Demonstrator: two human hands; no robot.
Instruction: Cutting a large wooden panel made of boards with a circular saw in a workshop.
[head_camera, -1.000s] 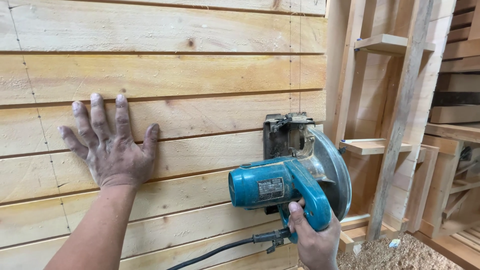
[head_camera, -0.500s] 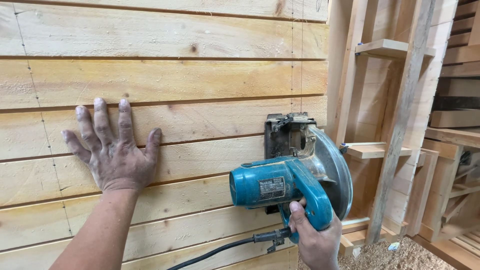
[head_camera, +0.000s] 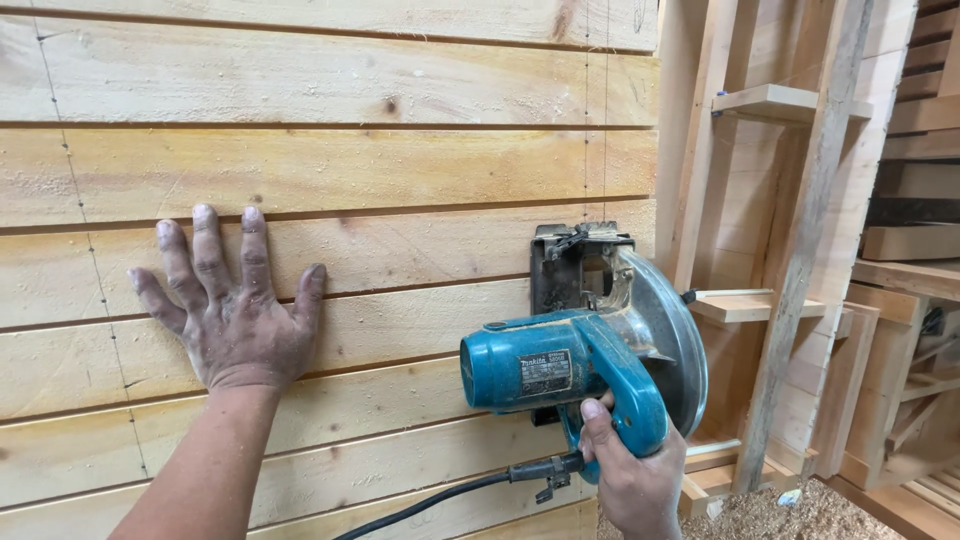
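The left hand lies flat on the plank wall, fingers spread, much where it was a second ago, so it still braces the boards. Near the wall's right edge, the blue saw has its base plate against the planks and has crept only slightly along the thin pencil line there; the cut seems to be barely advancing. The right hand is wrapped around the saw's handle, fingers closed on it, the cord trailing left.
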